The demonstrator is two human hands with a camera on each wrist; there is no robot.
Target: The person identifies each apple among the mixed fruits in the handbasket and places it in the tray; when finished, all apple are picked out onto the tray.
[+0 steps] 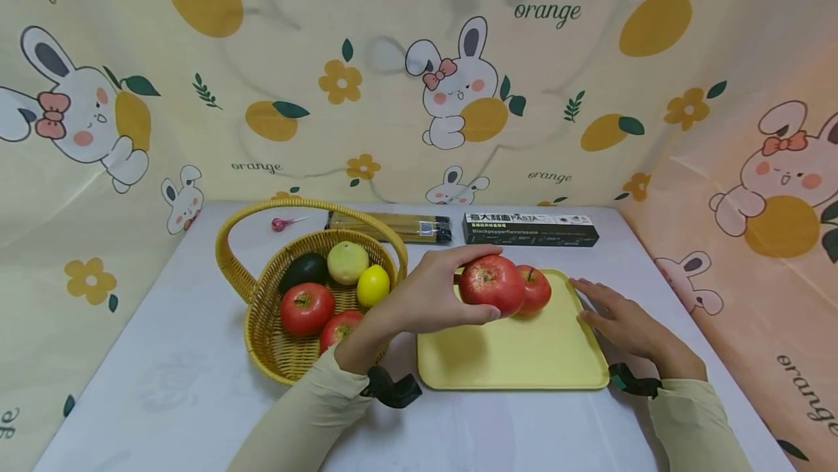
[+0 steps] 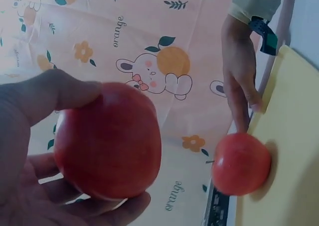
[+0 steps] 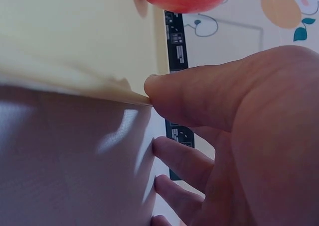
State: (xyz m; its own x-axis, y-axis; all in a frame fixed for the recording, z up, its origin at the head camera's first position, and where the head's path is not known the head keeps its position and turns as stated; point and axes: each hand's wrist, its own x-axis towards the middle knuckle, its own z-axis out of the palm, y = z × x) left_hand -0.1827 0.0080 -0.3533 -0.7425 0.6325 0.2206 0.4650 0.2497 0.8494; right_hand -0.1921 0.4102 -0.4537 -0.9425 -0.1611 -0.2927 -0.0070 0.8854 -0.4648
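likely firm but bruisable, the held apple [image 1: 489, 286] is best clamped round its sides, as my left hand [image 1: 428, 294] does, my right hand [image 1: 622, 321] relaxed against the tray [image 1: 517, 359].

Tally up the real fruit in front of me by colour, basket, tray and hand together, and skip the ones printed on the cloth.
Red apples: 4
Bright yellow fruit: 1
Pale yellow-green fruit: 1
Dark oval fruit: 1
Total in view: 7
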